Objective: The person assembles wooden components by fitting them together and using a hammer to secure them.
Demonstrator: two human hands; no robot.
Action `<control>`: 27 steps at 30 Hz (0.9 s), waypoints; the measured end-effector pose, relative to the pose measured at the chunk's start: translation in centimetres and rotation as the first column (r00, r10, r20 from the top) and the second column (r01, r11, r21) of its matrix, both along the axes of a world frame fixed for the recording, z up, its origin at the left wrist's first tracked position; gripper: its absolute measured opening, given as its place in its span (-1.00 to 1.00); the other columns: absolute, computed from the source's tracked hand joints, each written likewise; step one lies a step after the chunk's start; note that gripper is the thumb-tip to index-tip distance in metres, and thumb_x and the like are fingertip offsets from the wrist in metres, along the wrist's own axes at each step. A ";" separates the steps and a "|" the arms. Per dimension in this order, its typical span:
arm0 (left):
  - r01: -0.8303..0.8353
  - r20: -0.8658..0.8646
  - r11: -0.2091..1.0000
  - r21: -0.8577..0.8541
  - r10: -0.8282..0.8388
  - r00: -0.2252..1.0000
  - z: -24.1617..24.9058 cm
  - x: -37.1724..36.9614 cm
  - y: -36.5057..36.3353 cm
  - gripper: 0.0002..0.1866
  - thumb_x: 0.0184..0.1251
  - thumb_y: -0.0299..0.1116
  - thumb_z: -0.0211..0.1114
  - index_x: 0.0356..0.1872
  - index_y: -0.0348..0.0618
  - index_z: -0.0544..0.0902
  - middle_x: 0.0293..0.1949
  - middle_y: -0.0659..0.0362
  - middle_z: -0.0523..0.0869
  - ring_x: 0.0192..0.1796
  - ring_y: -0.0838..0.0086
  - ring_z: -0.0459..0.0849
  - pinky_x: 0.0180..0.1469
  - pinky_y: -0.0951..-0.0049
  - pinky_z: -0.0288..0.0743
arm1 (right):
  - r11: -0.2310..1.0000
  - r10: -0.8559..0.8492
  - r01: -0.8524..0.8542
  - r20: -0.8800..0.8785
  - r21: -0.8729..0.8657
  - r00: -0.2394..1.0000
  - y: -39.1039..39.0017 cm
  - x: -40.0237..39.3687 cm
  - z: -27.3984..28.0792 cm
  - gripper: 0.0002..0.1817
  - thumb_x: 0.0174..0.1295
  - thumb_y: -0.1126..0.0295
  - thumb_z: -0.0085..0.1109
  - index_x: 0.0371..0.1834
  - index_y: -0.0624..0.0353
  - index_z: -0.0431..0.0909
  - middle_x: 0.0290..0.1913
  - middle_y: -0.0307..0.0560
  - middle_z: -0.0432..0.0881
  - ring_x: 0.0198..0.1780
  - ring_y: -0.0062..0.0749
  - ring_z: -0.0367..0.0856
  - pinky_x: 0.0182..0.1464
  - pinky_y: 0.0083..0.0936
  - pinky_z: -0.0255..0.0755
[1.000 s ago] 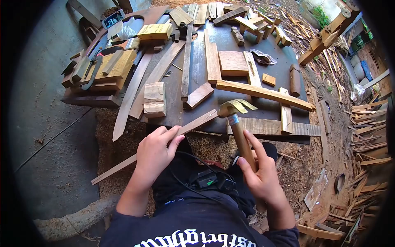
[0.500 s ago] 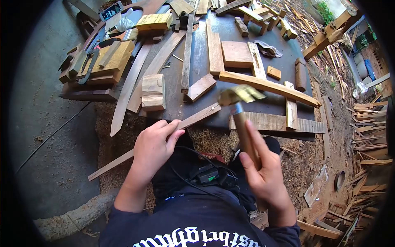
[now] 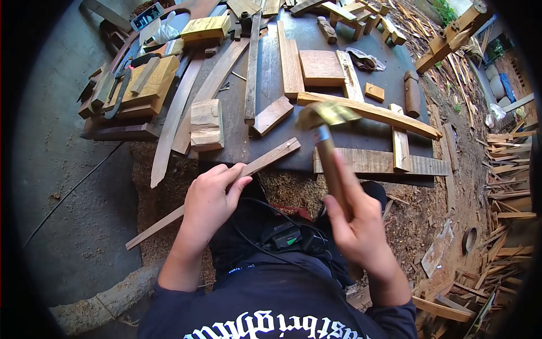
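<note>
My left hand (image 3: 214, 192) is wrapped round a thin wooden strip (image 3: 270, 156), whose far end lies over the near edge of the table (image 3: 243, 151). A small pale nail head or dot shows near that end. The strip's other end sticks out past my wrist at lower left. In my right hand (image 3: 358, 226) is a claw hammer (image 3: 330, 164), gripped by its wooden handle. Its brassy head (image 3: 327, 114), blurred by motion, hangs above the table, to the right of the strip's end and apart from it.
A wooden block (image 3: 206, 125), a short offcut (image 3: 273, 115), and a long curved piece (image 3: 367, 113) lie on the table. Tools rest on stacked wood (image 3: 141, 85) at left. A black cable (image 3: 73, 195) crosses the floor; wood scraps (image 3: 511, 192) are heaped at right.
The hammer head has shifted slightly left and up, still blurred. My left hand keeps its grip on the strip. The whole view has shifted a little.
</note>
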State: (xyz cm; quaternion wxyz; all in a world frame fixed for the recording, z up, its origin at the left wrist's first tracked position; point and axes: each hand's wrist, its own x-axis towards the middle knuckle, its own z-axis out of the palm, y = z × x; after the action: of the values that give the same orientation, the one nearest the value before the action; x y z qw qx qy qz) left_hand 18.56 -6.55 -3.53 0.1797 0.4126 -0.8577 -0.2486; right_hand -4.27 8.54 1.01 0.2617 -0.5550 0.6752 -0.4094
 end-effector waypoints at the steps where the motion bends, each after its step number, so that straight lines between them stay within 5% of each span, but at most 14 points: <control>1: 0.005 -0.004 1.000 -0.007 -0.005 1.000 0.0 0.0 -0.1 -0.69 0.39 -0.25 0.46 0.04 -0.21 0.77 -0.38 -0.02 0.66 -0.38 0.08 0.66 -0.28 0.22 0.51 | 0.997 0.026 -0.027 0.007 0.073 1.000 -0.1 -0.2 -0.8 -0.24 0.40 0.53 0.19 0.68 0.13 0.19 -0.21 0.30 0.71 -0.23 0.15 0.75 -0.07 -0.23 0.59; 9: -0.022 0.001 0.999 -0.044 0.022 1.000 -0.5 0.1 0.3 -0.70 0.38 -0.23 0.46 0.04 -0.13 0.78 -0.38 0.04 0.65 -0.39 0.11 0.67 -0.29 0.21 0.52 | 0.998 -0.062 0.062 -0.014 -0.028 0.998 -0.3 -0.4 0.2 -0.26 0.34 0.53 0.22 0.63 0.14 0.30 -0.06 0.27 0.73 -0.17 0.12 0.76 0.02 -0.27 0.61; 14: -0.002 0.147 0.959 -0.282 0.045 0.988 3.5 1.0 0.8 -0.69 0.34 -0.19 0.48 0.04 -0.01 0.80 -0.39 0.14 0.64 -0.40 0.19 0.68 -0.35 0.22 0.52 | 0.924 -0.208 0.029 -0.436 -0.382 0.875 -0.5 -1.2 -0.5 -0.14 -0.01 0.68 0.31 0.53 0.23 0.44 -0.14 0.12 0.67 -0.29 -0.11 0.72 -0.25 -0.24 0.63; 18: 0.054 0.242 0.897 -0.439 0.061 0.968 8.1 1.7 -0.1 -0.69 0.32 -0.20 0.46 0.04 -0.01 0.80 -0.41 0.16 0.61 -0.41 0.22 0.67 -0.37 0.22 0.52 | 0.924 -0.241 -0.040 -0.662 -0.380 0.710 -1.1 -2.4 -0.5 -0.16 -0.05 0.74 0.25 0.47 0.15 0.54 -0.17 -0.02 0.62 -0.38 -0.26 0.68 -0.39 -0.34 0.60; 21: 0.137 0.312 0.844 -0.519 0.038 0.949 10.0 1.4 -1.7 -0.71 0.35 -0.20 0.43 0.03 -0.01 0.80 -0.38 0.17 0.60 -0.37 0.26 0.69 -0.35 0.22 0.53 | 0.939 -0.135 -0.129 -0.686 -0.319 0.715 -2.7 -2.4 1.2 -0.18 0.00 0.72 0.23 0.48 0.12 0.53 -0.19 -0.07 0.62 -0.40 -0.29 0.67 -0.38 -0.33 0.61; 27: 0.281 0.434 0.726 -0.628 0.027 0.900 14.6 1.2 -5.7 -0.74 0.37 -0.15 0.40 -0.02 0.02 0.80 -0.37 0.19 0.61 -0.36 0.26 0.72 -0.34 0.19 0.56 | 0.964 -0.073 -0.161 -0.792 -0.212 0.606 -5.9 -4.2 2.7 -0.20 0.20 0.57 0.21 0.58 -0.26 0.45 -0.33 -0.22 0.57 -0.42 -0.29 0.64 -0.40 -0.27 0.57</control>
State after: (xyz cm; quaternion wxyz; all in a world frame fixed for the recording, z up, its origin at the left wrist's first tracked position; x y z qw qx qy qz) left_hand 19.76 -12.21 11.04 0.1132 0.3003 -0.9332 0.1618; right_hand -8.43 2.60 3.68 -0.1302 -0.7247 0.6465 -0.1998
